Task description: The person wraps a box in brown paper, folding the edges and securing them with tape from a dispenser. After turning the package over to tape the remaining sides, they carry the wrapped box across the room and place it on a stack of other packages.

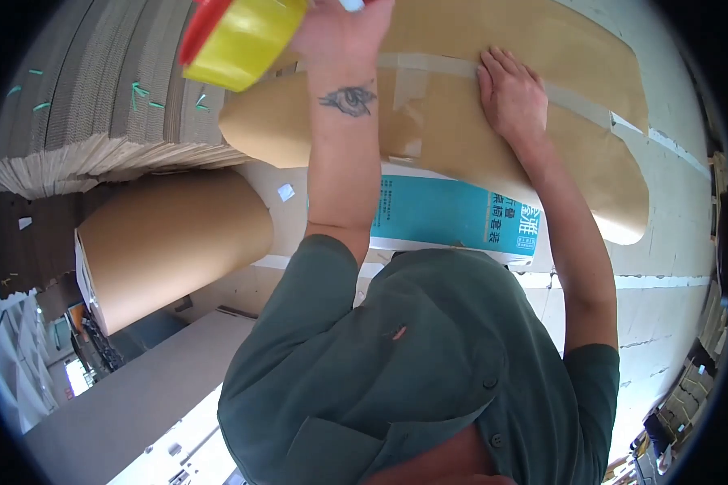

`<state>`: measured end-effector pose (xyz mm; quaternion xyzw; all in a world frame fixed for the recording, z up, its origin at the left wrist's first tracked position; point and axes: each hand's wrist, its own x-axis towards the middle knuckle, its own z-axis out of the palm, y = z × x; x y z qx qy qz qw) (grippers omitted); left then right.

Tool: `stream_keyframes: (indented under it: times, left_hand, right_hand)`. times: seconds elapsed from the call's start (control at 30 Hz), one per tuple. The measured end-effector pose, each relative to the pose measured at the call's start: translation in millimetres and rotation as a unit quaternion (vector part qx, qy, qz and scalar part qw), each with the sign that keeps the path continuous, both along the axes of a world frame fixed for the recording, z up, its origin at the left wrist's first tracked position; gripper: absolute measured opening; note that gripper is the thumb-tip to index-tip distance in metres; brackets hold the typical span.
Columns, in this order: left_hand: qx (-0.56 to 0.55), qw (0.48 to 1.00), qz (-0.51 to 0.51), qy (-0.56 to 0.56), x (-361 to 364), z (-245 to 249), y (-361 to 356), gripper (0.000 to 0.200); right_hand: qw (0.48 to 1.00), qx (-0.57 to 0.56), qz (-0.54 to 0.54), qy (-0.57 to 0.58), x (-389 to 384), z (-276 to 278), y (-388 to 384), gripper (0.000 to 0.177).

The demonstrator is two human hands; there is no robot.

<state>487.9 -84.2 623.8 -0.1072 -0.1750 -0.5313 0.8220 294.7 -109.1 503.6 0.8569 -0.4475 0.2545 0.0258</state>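
My left hand (341, 31), slightly blurred at the top edge, is closed on a red tape dispenser (206, 28) with a wide yellow roll (251, 44). It is raised above brown wrapping paper (453, 105), and its fingers are partly cut off by the frame. My right hand (514, 93) lies flat on the paper, fingers stretched out. Strips of shiny clear tape (410, 97) cross the paper. Nearer my body, a turquoise and white printed box (437, 210) shows from under the paper's edge.
To the left lies a large roll of brown paper (178, 242). Behind it stand stacked cardboard sheets (89, 89) with green marks. A small white scrap (286, 192) lies beside the roll. The pale surface (671, 210) on the right has whitish seams.
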Motion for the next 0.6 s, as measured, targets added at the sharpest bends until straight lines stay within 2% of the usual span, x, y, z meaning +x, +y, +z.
stream_keyframes:
  times: [0.07, 0.1, 0.27, 0.4, 0.47, 0.57, 0.6]
  left_hand:
    - [0.077, 0.995, 0.047, 0.039, 14, 16, -10, 0.035]
    - [0.075, 0.995, 0.046, 0.040, 17, 10, -14, 0.035]
    - [0.108, 0.993, 0.014, -0.052, -13, -36, -89, 0.043]
    - [0.113, 0.985, -0.021, -0.126, -23, -43, -122, 0.051]
    - [0.108, 0.985, -0.042, -0.125, -39, -64, -143, 0.054]
    - [0.276, 0.929, -0.136, -0.206, -20, -123, -154, 0.050]
    - [0.280, 0.933, -0.124, -0.187, -25, -128, -157, 0.050]
  right_hand:
    - [1.000, -0.013, -0.005, 0.006, 1, 3, -8, 0.030]
    - [1.000, -0.015, -0.006, 0.007, 0, 3, -7, 0.030]
    - [1.000, -0.018, -0.001, -0.003, -1, 10, -7, 0.030]
    - [1.000, -0.009, 0.003, -0.019, 4, 9, -5, 0.030]
    - [1.000, -0.010, -0.005, -0.004, -6, 8, -2, 0.030]
    - [0.998, -0.010, 0.061, -0.006, -16, 9, -4, 0.032]
    - [0.997, -0.006, 0.079, 0.008, -29, 14, -4, 0.032]
